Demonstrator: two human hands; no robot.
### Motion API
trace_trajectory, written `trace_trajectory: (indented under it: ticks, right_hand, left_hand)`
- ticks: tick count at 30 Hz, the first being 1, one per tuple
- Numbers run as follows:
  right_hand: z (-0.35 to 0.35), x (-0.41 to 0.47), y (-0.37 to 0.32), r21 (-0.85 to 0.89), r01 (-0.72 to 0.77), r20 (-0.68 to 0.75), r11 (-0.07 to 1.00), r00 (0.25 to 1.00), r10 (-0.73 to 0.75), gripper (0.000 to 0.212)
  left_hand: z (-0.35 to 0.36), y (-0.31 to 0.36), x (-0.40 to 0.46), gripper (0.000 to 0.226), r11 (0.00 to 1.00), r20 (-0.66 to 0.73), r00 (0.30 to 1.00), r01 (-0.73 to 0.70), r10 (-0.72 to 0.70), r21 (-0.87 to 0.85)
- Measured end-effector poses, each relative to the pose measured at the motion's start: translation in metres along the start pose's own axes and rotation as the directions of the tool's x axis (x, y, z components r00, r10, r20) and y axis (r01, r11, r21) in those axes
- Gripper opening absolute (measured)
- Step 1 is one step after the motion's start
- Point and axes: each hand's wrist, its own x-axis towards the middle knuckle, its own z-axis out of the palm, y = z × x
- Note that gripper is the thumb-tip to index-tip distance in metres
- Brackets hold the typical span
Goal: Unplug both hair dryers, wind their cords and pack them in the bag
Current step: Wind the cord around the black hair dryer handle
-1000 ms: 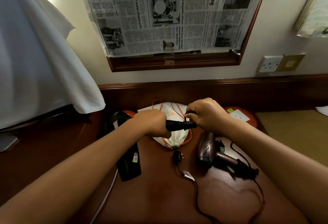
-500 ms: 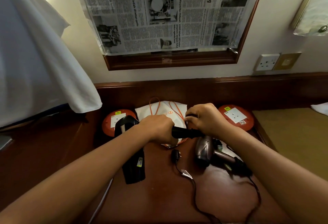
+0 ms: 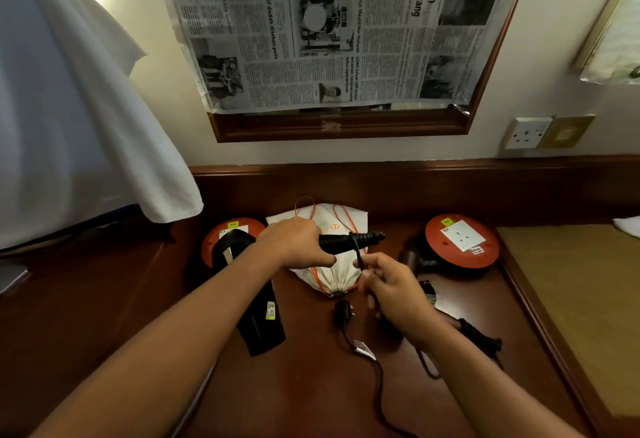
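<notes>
The black hair dryer handle (image 3: 341,241) is gripped in the left hand (image 3: 294,245) and held level above the white drawstring bag (image 3: 341,278), its ribbed strain relief pointing right. A second ago the right hand (image 3: 391,290) was up against the end of that handle; it has since been drawn down and toward the person, and the cord (image 3: 359,259) is now pinched between its fingers (image 3: 367,274), stretched taut from the handle's end. This is read as one turn of the winding step: cord is being pulled out for the next loop round the handle. The rest of that cord is seen trailing across the bench (image 3: 311,385) to its loose plug (image 3: 343,311), so this dryer is already unplugged. The second hair dryer (image 3: 412,261) lies on the bench to the right, largely hidden behind the right hand, with its own cord (image 3: 481,339) sprawled unwound. The bag's mouth is cinched, so it will have to be opened before packing. Two red socket reels (image 3: 462,241) stand at the back of the bench. The task is judged to be in its early middle.
</notes>
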Motion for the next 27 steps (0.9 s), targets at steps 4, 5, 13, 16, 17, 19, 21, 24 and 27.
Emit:
trace_trajectory:
  ticks: [4, 5, 13, 16, 17, 19, 21, 24, 27]
  right_hand:
    - [-0.002, 0.004, 0.007, 0.095, -0.095, 0.082, 0.991, 0.993, 0.088, 0.027]
    - [-0.003, 0.006, 0.009, 0.107, -0.111, 0.086, 0.988, 0.991, 0.102, 0.029]
    - [-0.005, 0.018, 0.017, 0.366, -0.201, 0.208, 0.908, 0.969, 0.131, 0.029]
    - [-0.011, 0.025, 0.018, 0.395, -0.149, 0.196, 0.907, 0.978, 0.075, 0.019]
    - [-0.013, 0.029, 0.016, 0.365, -0.127, 0.181, 0.922, 0.981, 0.063, 0.018]
    - [-0.019, 0.039, 0.014, 0.235, -0.092, 0.139, 0.968, 0.988, 0.060, 0.020]
    - [-0.026, 0.050, 0.011, 0.065, -0.079, 0.090, 0.995, 0.993, 0.073, 0.027]
    - [-0.043, 0.063, 0.006, -0.219, 0.032, 0.033, 0.975, 0.999, -0.026, 0.029]
    - [-0.059, 0.076, -0.006, -0.490, 0.154, 0.128, 0.858, 0.986, -0.104, 0.007]
  left_hand:
    - [-0.011, -0.001, -0.001, 0.037, 0.996, -0.027, 1.000, -0.004, 0.001, -0.093]
    - [-0.012, 0.000, -0.001, 0.038, 0.996, -0.028, 1.000, -0.016, 0.013, -0.091]
    - [-0.019, 0.006, -0.008, 0.034, 0.971, -0.011, 0.999, -0.033, 0.031, -0.237]
    - [-0.020, 0.009, -0.013, 0.030, 0.956, 0.018, 0.996, -0.077, 0.085, -0.284]
    - [-0.020, 0.009, -0.014, 0.030, 0.954, 0.018, 0.995, -0.093, 0.103, -0.283]
    - [-0.023, 0.010, -0.017, 0.031, 0.950, 0.018, 0.990, -0.126, 0.136, -0.287]
    - [-0.026, 0.012, -0.019, 0.031, 0.942, 0.026, 0.987, -0.144, 0.159, -0.303]
    - [-0.026, 0.015, -0.022, 0.032, 0.968, 0.026, 0.981, -0.186, 0.193, -0.168]
    - [-0.023, 0.016, -0.022, 0.033, 0.980, 0.036, 0.980, -0.196, 0.197, -0.023]
